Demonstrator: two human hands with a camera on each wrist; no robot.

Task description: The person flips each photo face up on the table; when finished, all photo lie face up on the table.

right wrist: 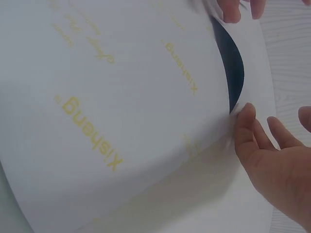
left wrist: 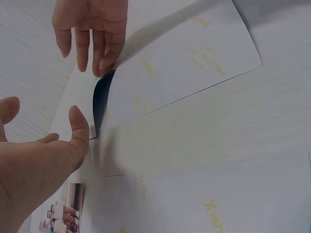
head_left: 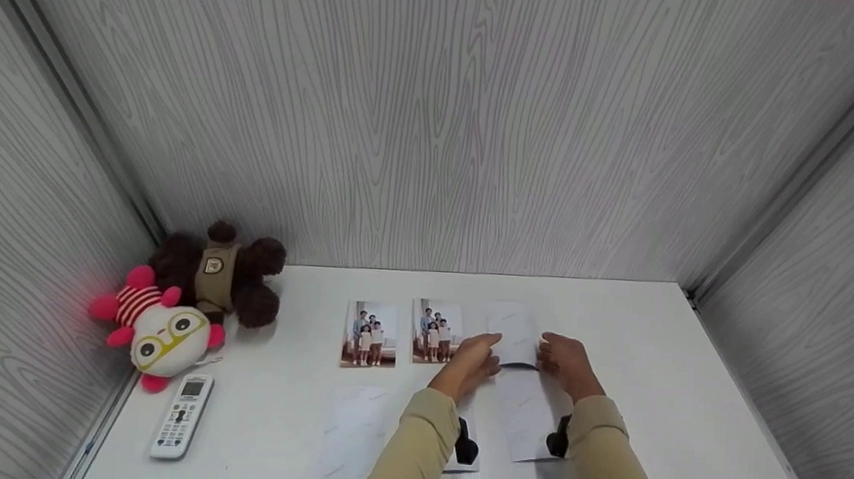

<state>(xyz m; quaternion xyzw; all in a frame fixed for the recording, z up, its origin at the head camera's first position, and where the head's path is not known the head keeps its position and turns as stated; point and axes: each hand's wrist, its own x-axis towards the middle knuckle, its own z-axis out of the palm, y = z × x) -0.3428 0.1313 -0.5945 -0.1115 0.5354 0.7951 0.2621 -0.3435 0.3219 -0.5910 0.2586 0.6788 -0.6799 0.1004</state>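
Observation:
A photo print (head_left: pixel 514 330) lies white back up, between my two hands. Its near edge bows upward, baring a dark underside (right wrist: pixel 234 68). My left hand (head_left: pixel 469 361) pinches its near left corner, and my right hand (head_left: pixel 567 362) pinches the near right corner between thumb and fingers (right wrist: pixel 247 121). Just below is another white-backed sheet (head_left: pixel 528 412) with yellow lettering, partly under my right wrist. Two face-up family photos, one (head_left: pixel 369 333) farther left and one (head_left: pixel 432 330) close by my left hand, lie in the same row.
Another white-backed sheet (head_left: pixel 352 430) lies at the front left, and one more (head_left: pixel 466 460) is mostly hidden by my left sleeve. Far left are a brown plush toy (head_left: pixel 218 274), a pink-and-white plush toy (head_left: pixel 168 334) and a white remote (head_left: pixel 182 416). Grey panels (head_left: pixel 435 120) enclose the table.

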